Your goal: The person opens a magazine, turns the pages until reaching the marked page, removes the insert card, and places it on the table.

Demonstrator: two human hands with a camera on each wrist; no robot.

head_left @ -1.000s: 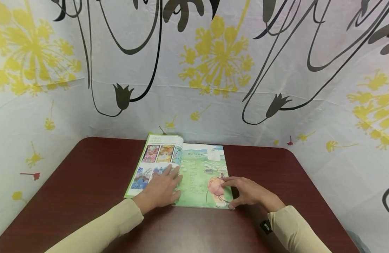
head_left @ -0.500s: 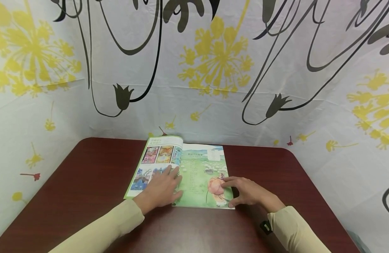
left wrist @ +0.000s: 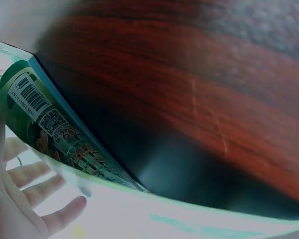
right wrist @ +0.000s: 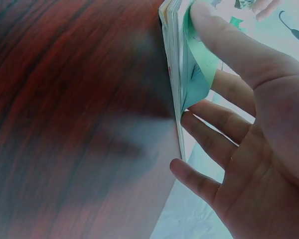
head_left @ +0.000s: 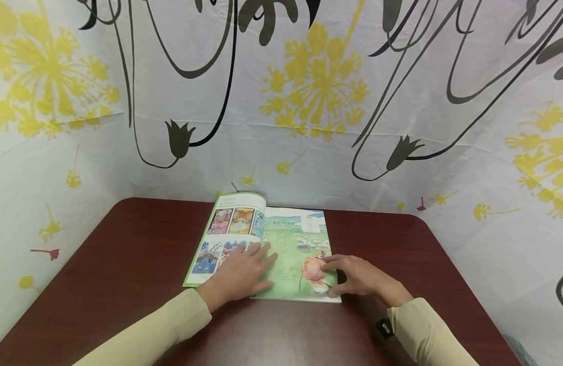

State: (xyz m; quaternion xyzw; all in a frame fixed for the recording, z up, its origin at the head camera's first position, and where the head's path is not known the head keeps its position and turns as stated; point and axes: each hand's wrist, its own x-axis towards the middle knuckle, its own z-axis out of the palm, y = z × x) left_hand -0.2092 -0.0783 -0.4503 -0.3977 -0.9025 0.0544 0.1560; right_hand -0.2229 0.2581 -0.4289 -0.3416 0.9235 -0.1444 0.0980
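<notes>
An open picture magazine (head_left: 281,254) lies on the dark red table, its left pages bowed up. My left hand (head_left: 239,273) rests across the left page near the spine, fingers spread and fairly straight. The left wrist view shows its fingers (left wrist: 32,189) against the bright page, with a barcode on the back cover (left wrist: 45,114) below. At the lower right corner my right hand (head_left: 361,276) pinches the top page (right wrist: 202,69) between thumb and fingers. That page corner bends up from the stack in the right wrist view, hiding a fingertip of the right hand (right wrist: 269,114).
The table (head_left: 139,244) extends to both sides of the magazine. Behind it hangs a pale cloth (head_left: 281,168) printed with yellow and dark flowers. A small dark device (head_left: 384,328) sits at the right wrist.
My left hand has slid slightly to the right, its fingers now over the spine onto the right page. The right hand has hardly moved.
</notes>
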